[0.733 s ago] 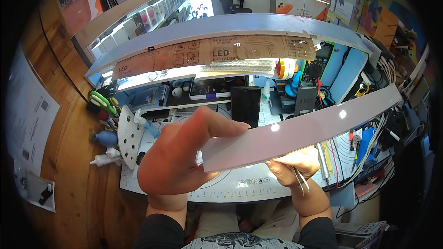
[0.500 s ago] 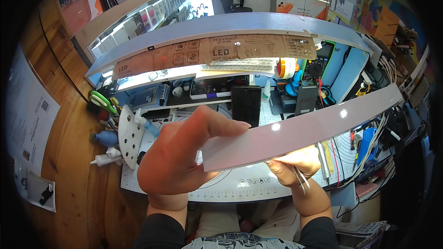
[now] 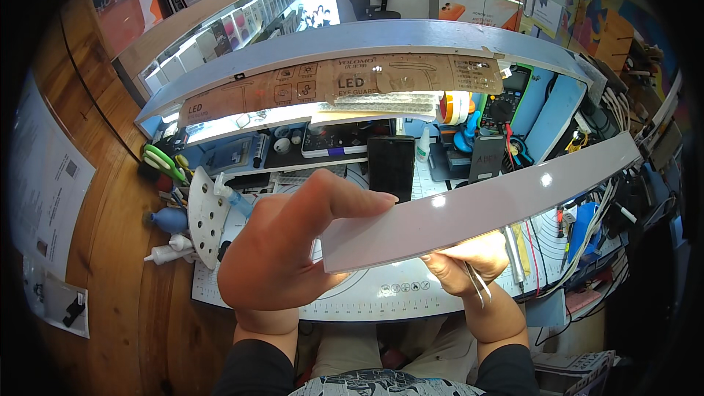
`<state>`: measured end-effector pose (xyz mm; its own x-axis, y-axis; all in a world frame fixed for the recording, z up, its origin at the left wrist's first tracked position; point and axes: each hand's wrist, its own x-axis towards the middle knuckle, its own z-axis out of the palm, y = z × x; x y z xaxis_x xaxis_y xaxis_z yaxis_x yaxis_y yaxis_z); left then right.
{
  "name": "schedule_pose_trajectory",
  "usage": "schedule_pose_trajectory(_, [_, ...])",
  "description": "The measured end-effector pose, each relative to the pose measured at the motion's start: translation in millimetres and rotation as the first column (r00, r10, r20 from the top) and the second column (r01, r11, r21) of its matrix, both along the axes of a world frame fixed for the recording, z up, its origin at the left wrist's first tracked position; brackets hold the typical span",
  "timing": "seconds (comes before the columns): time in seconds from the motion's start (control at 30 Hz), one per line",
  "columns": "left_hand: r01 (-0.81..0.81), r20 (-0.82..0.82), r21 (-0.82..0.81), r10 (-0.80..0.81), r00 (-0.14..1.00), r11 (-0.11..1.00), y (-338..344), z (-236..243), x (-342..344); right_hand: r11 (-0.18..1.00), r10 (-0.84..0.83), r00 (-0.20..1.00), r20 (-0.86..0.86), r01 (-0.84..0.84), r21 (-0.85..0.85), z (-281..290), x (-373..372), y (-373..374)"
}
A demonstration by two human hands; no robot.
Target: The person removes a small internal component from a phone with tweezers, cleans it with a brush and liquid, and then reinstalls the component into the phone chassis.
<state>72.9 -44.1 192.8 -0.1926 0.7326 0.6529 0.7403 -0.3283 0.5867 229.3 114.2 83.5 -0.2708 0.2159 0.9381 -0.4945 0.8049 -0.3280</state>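
Dk print on brn cardbd strip (image 3: pixel 323 83), sm round signs (image 3: pixel 405 287) on wht mat (image 3: pixel 352 298)

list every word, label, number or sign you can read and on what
Wording left uncopied; print stands here:
Brown cardboard strip: large dark lettering, readable, plus icons
White mat: five round signs; edge numbers too small
Grey panel: faint lettering
White sheet, left: too small
Multimeter: dial marks too small
Posters: mostly blurred
Pale bar: none visible

A white work mat (image 3: pixel 367 293), ruler-marked along its front edge, forms the surface. Toward its back are a black smartphone (image 3: pixel 391 165) and a nozzle-tipped bottle (image 3: pixel 423 147); at its right lie a silver pen-shaped tool (image 3: pixel 513 255) and a red wire (image 3: pixel 533 258).
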Motion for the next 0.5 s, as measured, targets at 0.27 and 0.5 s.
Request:
schedule_pose_trajectory(0.27, [0.071,-0.036,-0.047,-0.073,0.997,0.996,-1.7,6.4,-5.0,1.000,-0.006,1.000,0.009,0.006,-0.001,-1.7,0.2,0.4])
schedule_pose_trajectory(0.5, [0.061,-0.025,-0.012,-0.061,0.998,0.998,-0.8,2.8,-5.0,1.000,0.017,1.000,0.001,-0.017,0.008,-1.8,-1.0,2.3])
